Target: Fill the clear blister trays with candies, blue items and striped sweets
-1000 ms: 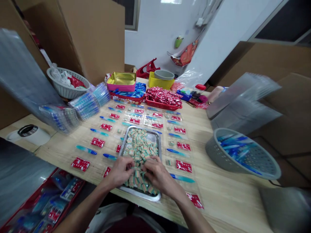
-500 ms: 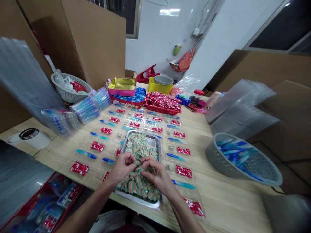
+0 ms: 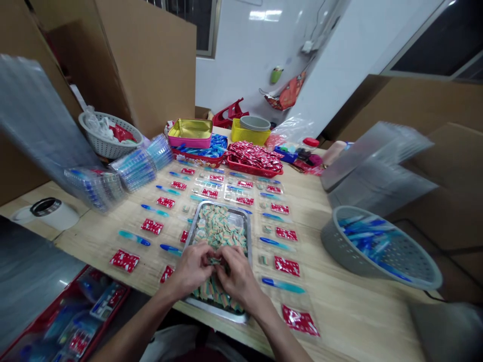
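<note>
Over a metal tray [image 3: 249,247] filled with small striped green-and-tan pieces [image 3: 219,227], my two hands meet. My left hand [image 3: 195,266] is closed in a pinch, and my right hand [image 3: 238,275] is curled towards it, fingertips nearly touching. Between them they grip a small striped piece [image 3: 215,261], mostly hidden by the fingers. Clear plastic trays lie in rows around the metal tray, bearing blue pens [image 3: 283,285] and red patterned packets [image 3: 287,265]. Some also hold striped pieces [image 3: 264,260].
A grey basket of blue pens [image 3: 381,251] stands at right. Behind are a red tray of packets [image 3: 254,173], a tin of pens [image 3: 199,160] and stacked filled plastic trays [image 3: 138,168]. A white mug [image 3: 56,215] lies at left, near the table edge.
My hands have drawn closer together over the tray, and the fingers of both have curled in tighter around the small piece.
</note>
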Motion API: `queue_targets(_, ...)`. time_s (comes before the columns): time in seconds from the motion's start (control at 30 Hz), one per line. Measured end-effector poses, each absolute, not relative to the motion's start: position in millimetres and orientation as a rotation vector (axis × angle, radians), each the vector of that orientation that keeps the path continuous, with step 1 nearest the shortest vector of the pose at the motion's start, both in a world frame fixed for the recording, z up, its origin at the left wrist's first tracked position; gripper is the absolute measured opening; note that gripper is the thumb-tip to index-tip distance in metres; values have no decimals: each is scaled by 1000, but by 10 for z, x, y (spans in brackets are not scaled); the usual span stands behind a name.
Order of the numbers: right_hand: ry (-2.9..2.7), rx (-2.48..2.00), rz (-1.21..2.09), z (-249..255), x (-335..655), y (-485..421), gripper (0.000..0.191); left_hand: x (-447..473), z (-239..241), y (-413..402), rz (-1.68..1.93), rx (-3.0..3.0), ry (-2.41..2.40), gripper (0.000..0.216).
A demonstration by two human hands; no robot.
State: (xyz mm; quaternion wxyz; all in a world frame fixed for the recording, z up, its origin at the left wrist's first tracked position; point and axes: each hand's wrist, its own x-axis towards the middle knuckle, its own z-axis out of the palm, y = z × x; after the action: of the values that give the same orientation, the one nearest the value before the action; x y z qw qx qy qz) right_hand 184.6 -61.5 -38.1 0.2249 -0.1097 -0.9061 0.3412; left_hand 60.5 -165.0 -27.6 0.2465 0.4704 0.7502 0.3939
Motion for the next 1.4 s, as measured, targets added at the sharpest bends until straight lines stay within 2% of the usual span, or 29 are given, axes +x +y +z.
queue_targets(0.1, -2579, -254, 909, -417, 1811, -628, 21, 591, -356, -1678, 1040, 1237, 2050, 25)
queue_targets(0.4, -2614, -291, 947, -438, 1783, -626, 25, 569, -403, -1703, 1019, 1164, 2029, 22)
queue_targets(0.67, -2644, -302, 948, -392, 1799, -611, 19, 607, -384, -1729, 1047, 1248, 2076, 23)
queue_targets(0.8, -2707, -248, 926, -361, 1807, -612, 24, 622, -379, -1749, 956, 1332, 2144, 18)
queue_targets(0.97, -2698, -272, 968, -364, 1814, -604, 27, 618, -395, -1761, 903, 1325, 2159, 24)
queue_targets(1.1, -2696, -296, 987, -359, 1825, -589, 21, 622, -401, -1748, 874, 1240, 2143, 12)
queue_targets(1.4, -2684, -357, 1018, -375, 1863, -582, 23, 650, -374, -1709, 946, 1229, 2073, 7)
